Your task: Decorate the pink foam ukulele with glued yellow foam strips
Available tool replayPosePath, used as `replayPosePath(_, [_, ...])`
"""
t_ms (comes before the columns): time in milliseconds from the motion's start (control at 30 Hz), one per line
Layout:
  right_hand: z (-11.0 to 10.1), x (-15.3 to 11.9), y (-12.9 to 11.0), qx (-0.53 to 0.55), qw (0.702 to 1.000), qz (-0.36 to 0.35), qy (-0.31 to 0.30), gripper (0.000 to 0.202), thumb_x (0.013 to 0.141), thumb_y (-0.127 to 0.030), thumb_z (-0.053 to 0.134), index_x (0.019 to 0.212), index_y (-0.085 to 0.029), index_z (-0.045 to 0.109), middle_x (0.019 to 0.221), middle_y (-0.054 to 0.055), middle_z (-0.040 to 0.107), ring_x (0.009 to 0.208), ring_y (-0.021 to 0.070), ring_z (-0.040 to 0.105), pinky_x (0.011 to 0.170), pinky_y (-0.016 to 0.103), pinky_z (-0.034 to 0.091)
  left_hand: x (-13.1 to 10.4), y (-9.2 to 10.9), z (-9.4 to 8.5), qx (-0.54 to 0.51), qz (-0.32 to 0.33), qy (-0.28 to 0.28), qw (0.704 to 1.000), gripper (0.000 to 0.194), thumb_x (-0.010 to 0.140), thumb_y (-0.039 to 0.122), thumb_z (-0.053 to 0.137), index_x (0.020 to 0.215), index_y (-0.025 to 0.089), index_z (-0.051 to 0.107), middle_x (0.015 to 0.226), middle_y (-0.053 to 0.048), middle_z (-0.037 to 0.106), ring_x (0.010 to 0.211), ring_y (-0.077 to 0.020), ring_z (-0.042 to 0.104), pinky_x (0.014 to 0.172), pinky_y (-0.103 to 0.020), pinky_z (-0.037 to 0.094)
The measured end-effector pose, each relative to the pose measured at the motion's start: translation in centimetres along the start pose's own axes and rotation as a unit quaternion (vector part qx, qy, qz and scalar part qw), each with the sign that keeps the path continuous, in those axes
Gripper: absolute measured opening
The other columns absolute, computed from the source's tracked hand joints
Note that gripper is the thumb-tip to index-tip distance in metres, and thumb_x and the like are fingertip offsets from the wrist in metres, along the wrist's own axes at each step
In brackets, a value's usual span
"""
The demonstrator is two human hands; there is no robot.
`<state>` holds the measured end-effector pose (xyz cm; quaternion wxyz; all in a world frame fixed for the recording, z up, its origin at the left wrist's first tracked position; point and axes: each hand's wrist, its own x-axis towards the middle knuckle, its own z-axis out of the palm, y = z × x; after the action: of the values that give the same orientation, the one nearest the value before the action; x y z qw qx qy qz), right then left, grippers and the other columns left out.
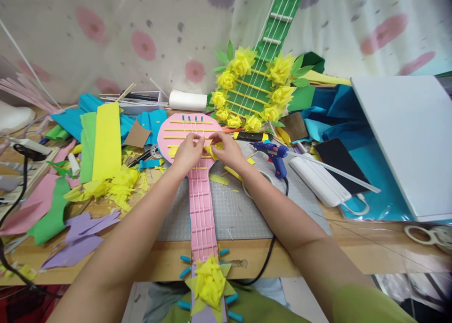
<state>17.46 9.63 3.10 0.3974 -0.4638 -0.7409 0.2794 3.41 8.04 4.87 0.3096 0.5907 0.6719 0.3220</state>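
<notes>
**Partly decorated: pink guitar, flower work at the body**

Currently the pink paper-craft guitar with white strings and yellow cross strips (197, 172) lies neck-toward-the-wearer on the grey gridded cutting mat (240, 214), its round body at the far end. Done, by the look of it: strings laid, yellow strips across body and neck, blue pegs at the headstock, one yellow crepe flower on a star backing (209, 281) at the near end. Left, judging against the green guitar ringed with yellow flowers (256, 90) propped behind: the pink body's rim carries no flowers yet.

Left hand (187, 151) and right hand (226, 149) meet over the body, fingertips pinched narrow on a small piece of yellow crepe paper (213, 149); whether it touches the guitar cannot be told.

Around: blue glue gun (273, 153) just right of the hands, yellow crepe scraps (118, 184) and coloured paper sheets (102, 139) to the left, white roll (188, 100) behind, white board (409, 139) far right.
</notes>
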Motion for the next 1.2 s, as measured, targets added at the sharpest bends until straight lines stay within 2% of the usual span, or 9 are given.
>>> replayPosePath(233, [0.0,0.0,0.1,0.001,1.000,-0.008,0.001,0.022,0.070,-0.014,0.048,0.090,-0.020,0.055,0.087,0.002,0.064,0.086,0.0176,0.058,0.082,0.034,0.043,0.2,0.3,0.0,-0.014,-0.012,-0.010,1.000,0.033,0.086,0.049,0.036,0.097,0.022,0.051,0.076,-0.003,0.069,0.075,-0.0191,0.067,0.069,-0.030,0.047])
replayPosePath(733, [-0.1,0.0,-0.1,0.000,1.000,0.000,-0.003,0.023,0.069,-0.013,0.048,0.089,-0.020,0.055,0.084,0.001,0.063,0.085,0.0177,0.058,0.082,0.034,0.044,0.1,0.5,0.0,-0.020,-0.038,0.005,0.999,0.026,0.084,0.040,0.041,0.099,0.022,0.052,0.081,-0.003,0.070,0.076,-0.0182,0.066,0.067,-0.029,0.046])
replayPosePath(1000, [-0.1,-0.1,0.0,0.003,1.000,0.005,-0.004,0.024,0.068,-0.012,0.047,0.089,-0.019,0.055,0.085,0.001,0.063,0.086,0.0171,0.058,0.082,0.034,0.044,-0.5,0.9,-0.2,-0.069,-0.065,-0.028,0.995,0.029,0.084,0.038,0.044,0.104,0.019,0.051,0.073,-0.004,0.069,0.069,-0.0188,0.066,0.062,-0.028,0.046])
replayPosePath(1200, [0.0,-0.2,0.0,0.006,1.000,0.004,0.003,0.023,0.069,-0.013,0.047,0.089,-0.019,0.055,0.087,0.002,0.063,0.087,0.0180,0.058,0.083,0.035,0.044,-0.6,1.3,-0.4,-0.027,-0.082,-0.012,0.996,0.027,0.081,0.036,0.046,0.100,0.018,0.052,0.072,-0.004,0.068,0.062,-0.0192,0.065,0.056,-0.028,0.044])
